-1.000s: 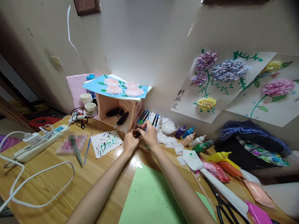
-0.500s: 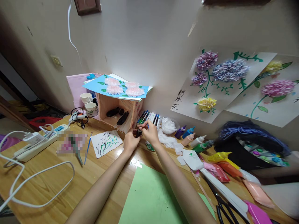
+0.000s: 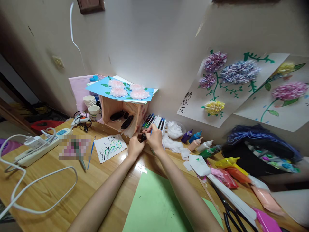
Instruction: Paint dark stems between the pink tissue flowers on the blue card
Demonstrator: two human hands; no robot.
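My left hand (image 3: 135, 145) is closed around a small black bottle (image 3: 143, 137) at the front of the pink box. Right beside it, my right hand (image 3: 154, 138) pinches a thin blue stick (image 3: 151, 131), of which only a short piece shows above the fingers; I cannot tell whether it is a brush or a pen. The fingertips of both hands meet over the bottle, hiding its top. Below my forearms lies a large green sheet (image 3: 154, 199). To the left are a white paper with green and black strokes (image 3: 110, 148) and a blue paintbrush (image 3: 91, 152).
Behind my hands stand the pink box (image 3: 138, 120) and several markers (image 3: 155, 121). On the right are crumpled white tissue (image 3: 174, 129), paint bottles (image 3: 193, 145), clay packs (image 3: 265, 199) and black scissors (image 3: 229, 209). A power strip (image 3: 41, 148) with a looping white cable (image 3: 45, 211) lies left.
My right hand has shifted very slightly, and the blue stick in it stands a little differently. The green-patterned object under my right wrist is now mostly covered. My left hand stays on the bottle.
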